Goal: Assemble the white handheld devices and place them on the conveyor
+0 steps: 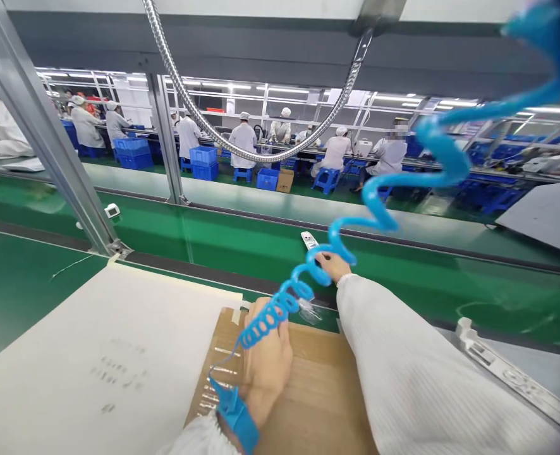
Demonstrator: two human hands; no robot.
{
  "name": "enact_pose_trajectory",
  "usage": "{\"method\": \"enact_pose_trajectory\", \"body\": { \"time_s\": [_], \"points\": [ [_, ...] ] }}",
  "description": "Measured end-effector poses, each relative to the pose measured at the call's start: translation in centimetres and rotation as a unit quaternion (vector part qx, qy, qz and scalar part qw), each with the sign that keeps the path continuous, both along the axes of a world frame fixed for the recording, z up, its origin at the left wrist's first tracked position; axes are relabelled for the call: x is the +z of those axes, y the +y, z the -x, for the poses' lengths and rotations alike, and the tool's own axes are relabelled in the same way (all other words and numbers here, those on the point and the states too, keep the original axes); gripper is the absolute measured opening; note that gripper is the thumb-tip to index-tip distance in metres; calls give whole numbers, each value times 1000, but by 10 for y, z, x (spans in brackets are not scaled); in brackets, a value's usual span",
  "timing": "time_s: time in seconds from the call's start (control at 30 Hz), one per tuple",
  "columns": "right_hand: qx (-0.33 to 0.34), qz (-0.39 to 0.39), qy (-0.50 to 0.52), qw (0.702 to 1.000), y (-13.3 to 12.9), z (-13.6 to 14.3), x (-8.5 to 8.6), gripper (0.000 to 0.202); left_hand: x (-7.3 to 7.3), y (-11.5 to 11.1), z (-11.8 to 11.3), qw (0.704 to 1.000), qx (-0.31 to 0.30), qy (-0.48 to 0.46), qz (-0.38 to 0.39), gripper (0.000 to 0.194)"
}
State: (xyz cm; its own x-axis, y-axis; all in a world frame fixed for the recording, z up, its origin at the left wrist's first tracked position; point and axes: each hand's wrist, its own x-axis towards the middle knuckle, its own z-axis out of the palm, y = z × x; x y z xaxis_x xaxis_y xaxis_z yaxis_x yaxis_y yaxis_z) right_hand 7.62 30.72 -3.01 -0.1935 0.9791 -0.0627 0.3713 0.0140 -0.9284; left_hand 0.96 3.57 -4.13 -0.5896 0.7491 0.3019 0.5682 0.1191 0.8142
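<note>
A green work surface (19, 284) runs across a factory hall, with a matching green conveyor belt (242, 243) beyond it. Nearest lies one flat brown cardboard sheet (318, 392), ribbed with shiny strips at its left edge, beside one large off-white paper sheet (95, 360) on the left. The left hand (265, 360) rests curled on the cardboard's far edge, fingers bent under and hidden, so I cannot tell whether they pinch anything; one blue wrist strap (235, 414) circles that wrist, and its glossy blue coiled cord (356, 227) spirals up and off to the right. Just past the hand sits a small clear plastic piece (308, 309). Farther out, the right hand (333, 265), in a white ribbed sleeve, reaches onto the belt; its fingers close around the near end of one small white oblong device (309, 240), which pokes out beyond the fingertips. One corrugated metal hose (242, 151) sags overhead. Far off, white-coated workers (243, 142) sit among blue crates (203, 163).
</note>
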Motion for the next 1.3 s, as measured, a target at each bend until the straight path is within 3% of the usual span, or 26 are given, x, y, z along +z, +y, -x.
{"method": "enact_pose_trajectory", "body": {
  "time_s": [0.13,0.3,0.4,0.5,0.63,0.77,1.0,1.2,1.3],
  "points": [
    [74,34,71,994,-38,-2,13,28,3,-2,-1,1000,-22,2,-8,18],
    [169,90,174,966,-109,-45,38,27,10,-5,2,998,-4,26,-59,15],
    [189,126,220,949,-147,-74,33,35,15,-7,5,991,32,55,-114,19],
    [192,122,227,947,-169,-92,15,38,16,-8,7,992,-20,76,-103,25],
    [206,81,257,941,-175,-101,-4,36,15,-12,3,983,-147,113,-9,19],
    [211,56,278,936,-171,-103,-5,32,18,-14,0,978,-119,172,9,34],
    [214,70,297,928,-173,-102,-1,33,24,-14,1,974,-75,211,-29,37],
    [213,56,260,940,-177,-98,-2,36,26,-16,1,975,-111,189,31,4],
    [192,-8,186,963,-175,-98,-3,35,25,-16,-1,974,-152,151,69,11]
  ]
}}
